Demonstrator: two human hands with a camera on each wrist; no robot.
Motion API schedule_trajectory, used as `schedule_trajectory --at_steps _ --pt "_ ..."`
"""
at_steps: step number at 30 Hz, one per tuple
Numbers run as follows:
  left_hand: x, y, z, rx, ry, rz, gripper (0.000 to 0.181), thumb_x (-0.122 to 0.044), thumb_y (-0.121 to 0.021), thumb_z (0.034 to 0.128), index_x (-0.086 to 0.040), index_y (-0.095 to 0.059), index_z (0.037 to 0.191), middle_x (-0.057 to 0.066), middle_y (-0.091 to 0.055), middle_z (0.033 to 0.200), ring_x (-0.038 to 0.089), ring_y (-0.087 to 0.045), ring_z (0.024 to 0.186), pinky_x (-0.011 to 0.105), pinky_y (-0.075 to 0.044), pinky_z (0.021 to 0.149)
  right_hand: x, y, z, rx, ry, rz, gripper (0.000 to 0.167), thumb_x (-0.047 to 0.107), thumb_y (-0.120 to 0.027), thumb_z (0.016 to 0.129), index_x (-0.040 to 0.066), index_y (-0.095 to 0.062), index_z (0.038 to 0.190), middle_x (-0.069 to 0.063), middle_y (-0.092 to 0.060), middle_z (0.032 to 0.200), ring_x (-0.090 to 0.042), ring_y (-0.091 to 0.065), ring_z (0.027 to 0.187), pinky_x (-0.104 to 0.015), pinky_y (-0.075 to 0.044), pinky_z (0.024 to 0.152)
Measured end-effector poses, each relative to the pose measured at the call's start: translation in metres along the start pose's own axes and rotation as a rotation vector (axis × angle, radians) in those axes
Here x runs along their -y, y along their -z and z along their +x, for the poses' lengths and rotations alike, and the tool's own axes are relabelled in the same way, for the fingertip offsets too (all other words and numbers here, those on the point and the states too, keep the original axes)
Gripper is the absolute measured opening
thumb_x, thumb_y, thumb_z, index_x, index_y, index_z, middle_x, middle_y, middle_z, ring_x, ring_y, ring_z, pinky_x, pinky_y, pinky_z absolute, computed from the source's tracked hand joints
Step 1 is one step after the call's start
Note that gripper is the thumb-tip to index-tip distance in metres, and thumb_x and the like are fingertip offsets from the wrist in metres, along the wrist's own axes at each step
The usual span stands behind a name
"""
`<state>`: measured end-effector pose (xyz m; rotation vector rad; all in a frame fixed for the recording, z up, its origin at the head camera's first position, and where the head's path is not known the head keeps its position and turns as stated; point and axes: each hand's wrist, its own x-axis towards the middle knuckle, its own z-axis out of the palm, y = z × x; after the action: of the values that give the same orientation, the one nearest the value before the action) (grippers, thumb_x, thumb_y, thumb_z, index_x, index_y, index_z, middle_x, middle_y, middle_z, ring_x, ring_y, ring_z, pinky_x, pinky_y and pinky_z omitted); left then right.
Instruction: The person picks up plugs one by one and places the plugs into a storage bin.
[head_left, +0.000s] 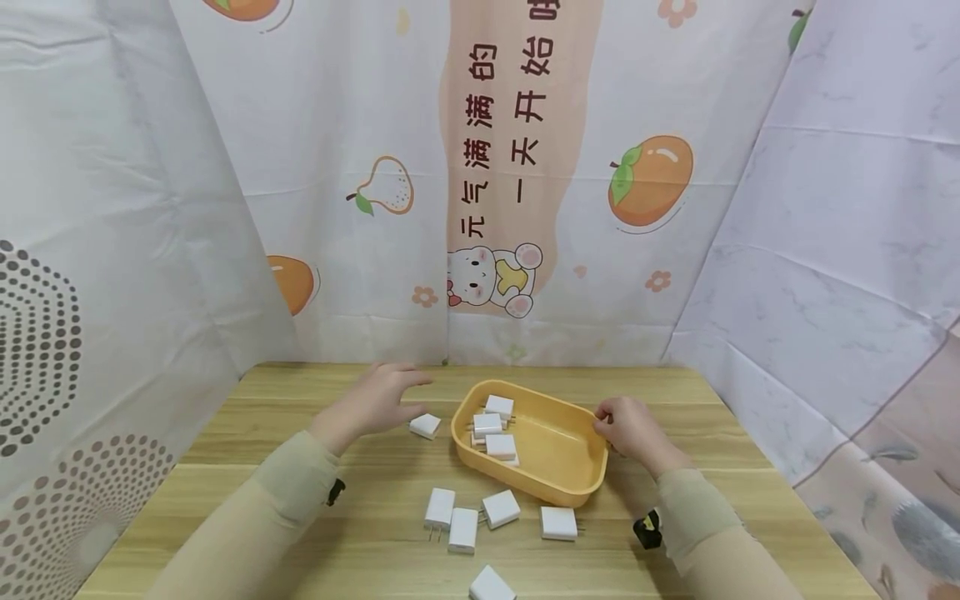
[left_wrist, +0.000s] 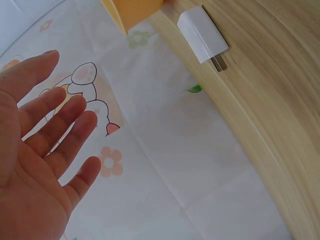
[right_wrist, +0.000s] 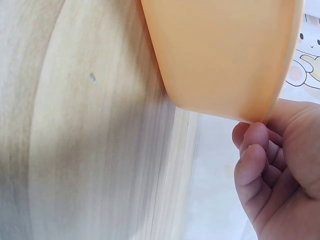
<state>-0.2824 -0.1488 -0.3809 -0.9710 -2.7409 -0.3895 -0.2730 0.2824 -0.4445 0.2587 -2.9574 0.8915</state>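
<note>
In the head view a yellow-orange tray (head_left: pixel 558 454) stands on the table, with several white plug adapters (head_left: pixel 487 426) piled at its left end. My right hand (head_left: pixel 633 429) pinches the tray's right rim; the right wrist view shows the thumb and curled fingers of that hand (right_wrist: pixel 280 165) at the edge of the tray (right_wrist: pixel 225 55). My left hand (head_left: pixel 371 400) is held left of the tray, fingers spread and holding nothing. Just beyond its fingertips lies one white adapter (head_left: pixel 425 426), seen with its two prongs in the left wrist view as well (left_wrist: pixel 202 35).
Several white adapters lie on the wooden table (head_left: pixel 360 533) in front of the tray, among them one at the right (head_left: pixel 558 523) and one near the bottom edge (head_left: pixel 491 585). Printed curtains (head_left: pixel 337 108) hang behind the table and at both sides.
</note>
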Motion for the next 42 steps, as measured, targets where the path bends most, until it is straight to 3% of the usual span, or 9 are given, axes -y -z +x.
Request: schedule_trajectory --at_steps 7,25,30,37,42 --pt "0.003 0.000 -0.003 -0.007 -0.010 0.022 0.044 -0.034 -0.078 0.0901 -0.012 -0.071 0.128 0.009 -0.068 0.128 0.030 -0.061 0.121 0.055 -0.041 0.106 0.000 0.000 -0.001 -0.005 -0.001 -0.011 0.010 0.004 -0.066 0.094 0.005 -0.068 0.084 -0.003 -0.055 0.061 -0.014 -0.055 0.047 -0.029 -0.048 0.043" --pt "0.004 -0.004 -0.001 0.067 0.039 0.029 0.045 -0.033 -0.078 0.0900 -0.013 -0.070 0.130 0.009 -0.066 0.131 0.030 -0.058 0.125 0.055 -0.036 0.110 -0.001 -0.001 0.000 -0.005 0.010 -0.007 0.010 0.007 -0.067 0.094 0.005 -0.069 0.085 -0.002 -0.056 0.060 -0.014 -0.055 0.047 -0.029 -0.049 0.044" --pt "0.007 -0.012 0.002 0.107 0.050 0.035 0.046 -0.032 -0.079 0.0888 -0.014 -0.071 0.130 0.010 -0.065 0.132 0.030 -0.058 0.124 0.053 -0.040 0.109 0.000 -0.002 -0.001 0.004 -0.006 0.000 0.010 0.007 -0.067 0.094 0.006 -0.069 0.084 -0.002 -0.057 0.060 -0.015 -0.056 0.047 -0.028 -0.049 0.044" --pt "0.009 -0.028 0.009 0.192 0.126 0.013 0.043 -0.030 -0.079 0.0897 -0.018 -0.071 0.130 0.006 -0.062 0.138 0.029 -0.055 0.129 0.050 -0.040 0.109 -0.001 -0.001 -0.001 0.007 -0.010 0.000 0.010 0.007 -0.067 0.095 0.006 -0.069 0.084 -0.003 -0.056 0.060 -0.015 -0.056 0.047 -0.030 -0.049 0.044" --pt "0.012 -0.041 0.014 0.228 0.123 0.037 0.040 -0.026 -0.078 0.0892 -0.017 -0.072 0.128 0.003 -0.064 0.134 0.025 -0.057 0.127 0.048 -0.041 0.109 -0.001 -0.001 -0.001 0.001 0.001 0.001 0.010 0.007 -0.067 0.094 0.005 -0.069 0.085 -0.003 -0.056 0.060 -0.015 -0.056 0.047 -0.030 -0.049 0.044"
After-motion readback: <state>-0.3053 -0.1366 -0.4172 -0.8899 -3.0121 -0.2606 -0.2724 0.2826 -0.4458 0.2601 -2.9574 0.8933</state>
